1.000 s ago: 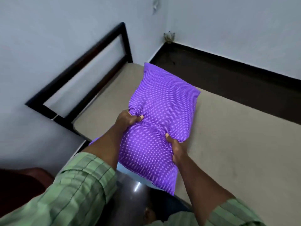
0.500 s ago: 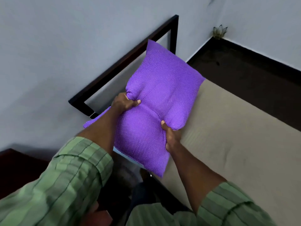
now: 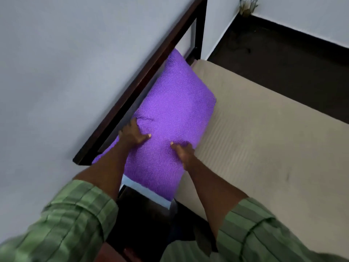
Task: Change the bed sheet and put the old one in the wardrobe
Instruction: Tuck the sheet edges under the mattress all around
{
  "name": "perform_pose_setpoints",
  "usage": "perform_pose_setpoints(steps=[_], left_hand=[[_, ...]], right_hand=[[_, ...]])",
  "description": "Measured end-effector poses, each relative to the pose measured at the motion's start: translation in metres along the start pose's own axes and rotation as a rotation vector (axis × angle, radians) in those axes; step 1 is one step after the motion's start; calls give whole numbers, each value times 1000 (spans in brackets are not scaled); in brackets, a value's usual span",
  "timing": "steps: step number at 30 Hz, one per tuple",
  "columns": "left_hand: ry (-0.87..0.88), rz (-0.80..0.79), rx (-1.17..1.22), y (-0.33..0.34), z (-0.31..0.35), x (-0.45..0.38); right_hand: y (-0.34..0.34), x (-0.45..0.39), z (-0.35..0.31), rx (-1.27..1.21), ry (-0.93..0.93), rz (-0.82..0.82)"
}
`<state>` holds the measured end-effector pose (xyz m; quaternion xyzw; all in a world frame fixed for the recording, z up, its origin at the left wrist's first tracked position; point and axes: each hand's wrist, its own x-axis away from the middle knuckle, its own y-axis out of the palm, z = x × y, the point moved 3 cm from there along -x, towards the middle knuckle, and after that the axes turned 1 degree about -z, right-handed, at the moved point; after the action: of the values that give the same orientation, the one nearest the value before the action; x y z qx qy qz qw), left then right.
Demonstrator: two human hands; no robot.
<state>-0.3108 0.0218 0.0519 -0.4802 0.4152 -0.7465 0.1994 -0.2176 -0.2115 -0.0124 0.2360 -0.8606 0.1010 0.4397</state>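
Left hand (image 3: 133,134) and right hand (image 3: 184,151) each pinch the purple white-dotted fabric pillow (image 3: 170,118) against the dark wooden headboard (image 3: 143,72); loosening early, it may slide off the beige ribbed mattress (image 3: 255,138)

Pillow (image 3: 170,118) leaning against the headboard (image 3: 143,80) at the mattress (image 3: 255,138) head, wall (image 3: 66,72) behind; left hand (image 3: 132,134) and right hand (image 3: 184,152) on its near half; floor (image 3: 283,59) beyond the mattress.

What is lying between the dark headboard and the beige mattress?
In the head view, the purple pillow lies there, leaning against the headboard and on the mattress; the left hand and the right hand grip it.
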Motion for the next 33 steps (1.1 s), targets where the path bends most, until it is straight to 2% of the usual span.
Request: perform_pose_setpoints(steps=[2,3,6,8,11,13,14,17,21,22,24,26,27,29,31,33], left_hand=[[-12,49,-19,5,4,-10],[-21,28,-16,9,4,-17],[-6,52,6,15,15,-34],[7,136,47,14,25,-38],[86,286,61,16,54,-40],[159,380,93,17,80,-36],[183,396,135,16,94,-37],[252,431,217,0,135,-52],[273,479,240,-37,195,-96],[268,495,252,-48,211,-108],[295,547,225,-69,244,-132],[457,603,16,-81,271,-147],[589,569,-145,-78,279,-152],[791,348,-498,-54,276,-160],[762,147,-729,-27,253,-172],[682,67,-787,-11,233,-181]], right_hand=[[-1,-8,5,123,32,118],[-2,-12,9,97,40,133],[0,-32,26,-271,85,93],[3,-42,35,-313,109,77],[8,-49,25,-106,67,126],[4,-52,8,144,19,272],[0,-54,-4,192,-18,358],[-17,-60,-43,198,-115,541],[-43,-84,-109,278,-332,696],[-50,-94,-130,276,-395,685],[-59,-118,-175,297,-544,528],[-57,-149,-205,320,-525,250],[-52,-158,-213,361,-464,114],[-34,-172,-217,556,-404,-60],[-19,-184,-211,776,-418,-152],[-12,-190,-199,1069,-425,-159]])
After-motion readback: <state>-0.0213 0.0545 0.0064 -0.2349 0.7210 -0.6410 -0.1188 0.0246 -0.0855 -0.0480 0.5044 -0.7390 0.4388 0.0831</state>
